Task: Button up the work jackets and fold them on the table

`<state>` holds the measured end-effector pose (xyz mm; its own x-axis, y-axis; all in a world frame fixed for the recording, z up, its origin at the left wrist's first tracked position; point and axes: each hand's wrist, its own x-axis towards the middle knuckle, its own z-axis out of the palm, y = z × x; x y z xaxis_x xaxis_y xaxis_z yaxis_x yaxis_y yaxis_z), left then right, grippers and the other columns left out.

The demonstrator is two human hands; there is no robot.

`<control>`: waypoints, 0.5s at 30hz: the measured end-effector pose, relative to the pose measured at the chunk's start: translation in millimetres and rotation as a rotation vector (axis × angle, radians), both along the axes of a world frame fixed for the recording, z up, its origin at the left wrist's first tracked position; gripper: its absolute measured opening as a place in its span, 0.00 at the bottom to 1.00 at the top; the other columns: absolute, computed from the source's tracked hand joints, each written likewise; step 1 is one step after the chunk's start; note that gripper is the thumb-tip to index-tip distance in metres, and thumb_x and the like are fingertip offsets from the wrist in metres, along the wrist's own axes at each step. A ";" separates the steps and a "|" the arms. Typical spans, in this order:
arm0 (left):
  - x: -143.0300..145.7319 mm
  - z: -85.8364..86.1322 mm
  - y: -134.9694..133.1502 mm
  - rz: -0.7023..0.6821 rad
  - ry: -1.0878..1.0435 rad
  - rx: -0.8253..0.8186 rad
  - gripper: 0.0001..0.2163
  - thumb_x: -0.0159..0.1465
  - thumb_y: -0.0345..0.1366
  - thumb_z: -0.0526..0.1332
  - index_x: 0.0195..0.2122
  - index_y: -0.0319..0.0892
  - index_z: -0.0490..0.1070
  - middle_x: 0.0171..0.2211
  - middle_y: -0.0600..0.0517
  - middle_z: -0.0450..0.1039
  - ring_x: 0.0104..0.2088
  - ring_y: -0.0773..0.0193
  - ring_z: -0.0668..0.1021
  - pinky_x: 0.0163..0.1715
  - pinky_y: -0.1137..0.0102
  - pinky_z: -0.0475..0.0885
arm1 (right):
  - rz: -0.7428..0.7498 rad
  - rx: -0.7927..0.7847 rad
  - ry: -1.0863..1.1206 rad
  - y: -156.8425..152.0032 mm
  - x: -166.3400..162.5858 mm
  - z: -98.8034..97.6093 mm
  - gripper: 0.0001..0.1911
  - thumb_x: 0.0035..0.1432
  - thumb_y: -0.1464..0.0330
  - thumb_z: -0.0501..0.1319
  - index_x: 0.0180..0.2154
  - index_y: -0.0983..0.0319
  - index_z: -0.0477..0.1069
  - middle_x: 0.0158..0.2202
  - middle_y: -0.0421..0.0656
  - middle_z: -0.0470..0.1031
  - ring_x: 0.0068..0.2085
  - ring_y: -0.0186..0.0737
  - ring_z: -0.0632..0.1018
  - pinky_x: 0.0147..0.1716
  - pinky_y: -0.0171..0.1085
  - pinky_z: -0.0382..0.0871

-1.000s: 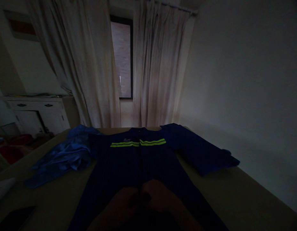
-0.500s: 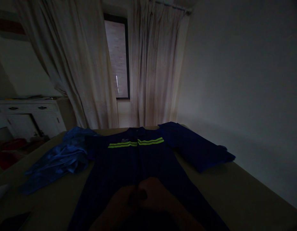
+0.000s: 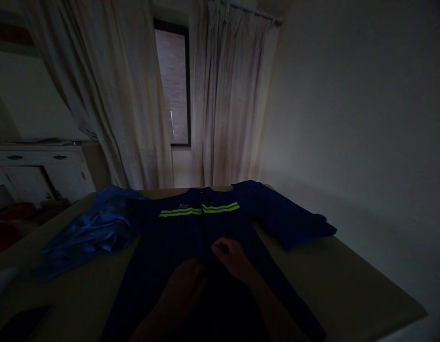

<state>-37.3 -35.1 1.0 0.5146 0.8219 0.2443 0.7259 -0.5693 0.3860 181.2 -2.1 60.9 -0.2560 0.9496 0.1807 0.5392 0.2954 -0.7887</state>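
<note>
A dark blue work jacket (image 3: 173, 232) with yellow-green chest stripes lies spread out in front of me, collar at the far end, one sleeve out to the right. My left hand (image 3: 186, 285) rests low on its front, near the centre opening, fingers bent down and closed on the cloth; the fingertips are lost in the dark. Slightly farther up and to the right, my right hand (image 3: 232, 256) is over the front with thumb and fingers curled together. Whatever that pinch holds is too dark to make out. The two hands are apart.
A crumpled lighter blue garment (image 3: 95, 223) lies left of the jacket on the olive-covered bed or table (image 3: 351, 285). A dark flat object (image 3: 22, 323) sits at the near left. Curtains (image 3: 227, 104) and a wall (image 3: 348, 118) stand beyond, with a white cabinet (image 3: 45, 171) at left.
My hands were together at the jacket's centre opening and have now separated. The right hand has moved up the front, away from me. The view has shifted slightly.
</note>
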 end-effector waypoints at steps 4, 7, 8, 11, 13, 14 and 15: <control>-8.0 -36.0 -12.8 -0.045 0.114 0.115 0.29 0.72 0.39 0.56 0.73 0.54 0.50 0.71 0.49 0.59 0.66 0.51 0.68 0.64 0.55 0.65 | 0.039 0.013 -0.188 -46.0 36.7 -8.2 0.27 0.63 0.52 0.64 0.59 0.59 0.72 0.58 0.50 0.75 0.57 0.49 0.76 0.58 0.43 0.67; -13.8 -46.9 -24.6 -0.023 0.176 0.277 0.32 0.71 0.35 0.53 0.75 0.54 0.43 0.73 0.51 0.55 0.68 0.53 0.66 0.64 0.58 0.66 | 0.196 -0.066 -0.339 -87.1 74.0 -37.9 0.49 0.55 0.42 0.68 0.71 0.50 0.56 0.73 0.49 0.55 0.71 0.60 0.60 0.68 0.54 0.57; -13.9 -44.7 -28.8 -0.042 0.184 0.321 0.33 0.71 0.33 0.53 0.75 0.53 0.43 0.73 0.51 0.56 0.68 0.54 0.66 0.64 0.59 0.66 | 0.258 -0.070 -0.373 -98.0 85.6 -47.2 0.51 0.54 0.41 0.67 0.72 0.48 0.54 0.74 0.48 0.52 0.72 0.62 0.57 0.69 0.57 0.54; -7.1 -32.1 -41.7 -0.176 0.174 0.411 0.32 0.67 0.28 0.54 0.73 0.52 0.52 0.68 0.54 0.66 0.63 0.60 0.72 0.61 0.65 0.69 | 0.375 -0.043 -0.445 -121.3 110.2 -61.0 0.45 0.59 0.41 0.63 0.72 0.44 0.53 0.74 0.44 0.52 0.72 0.64 0.57 0.69 0.63 0.50; 1.7 -31.1 -49.2 -0.229 0.128 0.471 0.25 0.66 0.27 0.56 0.63 0.53 0.67 0.59 0.55 0.77 0.53 0.61 0.79 0.55 0.66 0.74 | 0.338 -0.014 -0.466 -131.1 115.8 -57.4 0.38 0.63 0.43 0.60 0.71 0.42 0.55 0.73 0.42 0.55 0.71 0.61 0.60 0.69 0.61 0.53; 6.3 -34.5 -52.5 -0.223 0.098 0.499 0.18 0.67 0.27 0.57 0.55 0.52 0.72 0.52 0.55 0.81 0.47 0.62 0.81 0.50 0.67 0.76 | 0.289 0.000 -0.474 -134.2 115.2 -53.0 0.36 0.65 0.44 0.59 0.70 0.43 0.58 0.72 0.43 0.58 0.70 0.60 0.63 0.68 0.58 0.56; 10.4 -39.8 -55.5 -0.211 0.068 0.528 0.13 0.67 0.28 0.57 0.47 0.52 0.75 0.44 0.55 0.83 0.41 0.62 0.82 0.45 0.68 0.77 | 0.226 0.014 -0.482 -135.7 112.6 -47.7 0.33 0.66 0.45 0.58 0.68 0.44 0.62 0.70 0.44 0.62 0.68 0.58 0.66 0.67 0.55 0.60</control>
<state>-26.9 -90.6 -38.9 0.6834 0.4751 0.5543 0.5886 -0.8077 -0.0334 293.8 -137.8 13.2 -0.5109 0.8596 0.0039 0.7614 0.4547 -0.4620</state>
